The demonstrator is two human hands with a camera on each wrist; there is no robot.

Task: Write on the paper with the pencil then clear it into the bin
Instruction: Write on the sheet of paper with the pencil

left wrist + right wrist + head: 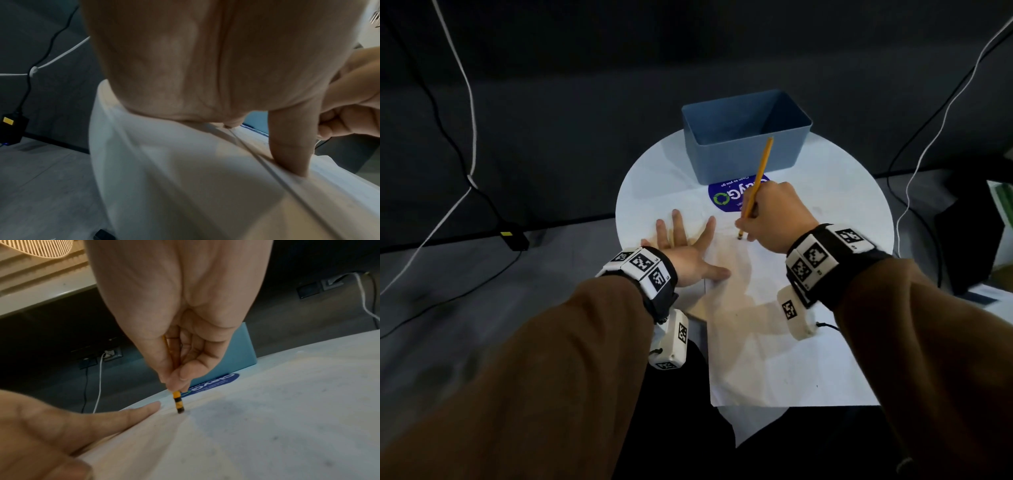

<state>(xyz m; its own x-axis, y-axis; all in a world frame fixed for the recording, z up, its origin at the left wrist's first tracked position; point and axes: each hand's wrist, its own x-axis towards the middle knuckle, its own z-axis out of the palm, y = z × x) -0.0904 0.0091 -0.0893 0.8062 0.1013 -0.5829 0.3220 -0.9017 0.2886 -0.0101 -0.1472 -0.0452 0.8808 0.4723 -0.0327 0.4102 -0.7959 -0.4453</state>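
A white sheet of paper (774, 342) lies on the round white table (647, 192), and its near edge overhangs the table. My left hand (688, 245) lies flat with fingers spread on the sheet's far left corner; in the left wrist view its thumb (292, 146) presses on the paper (185, 178). My right hand (750, 226) pinches a yellow pencil (758, 171) and holds it nearly upright. In the right wrist view the black-and-yellow banded lower end of the pencil (177, 402) touches the paper (267, 434). A blue bin (746, 137) stands at the table's far edge, empty as far as I see.
A round blue sticker (732, 197) lies on the table between the bin and the paper. Black and white cables (470, 102) run over the dark wall and grey floor on both sides. A dark box (969, 240) stands right of the table.
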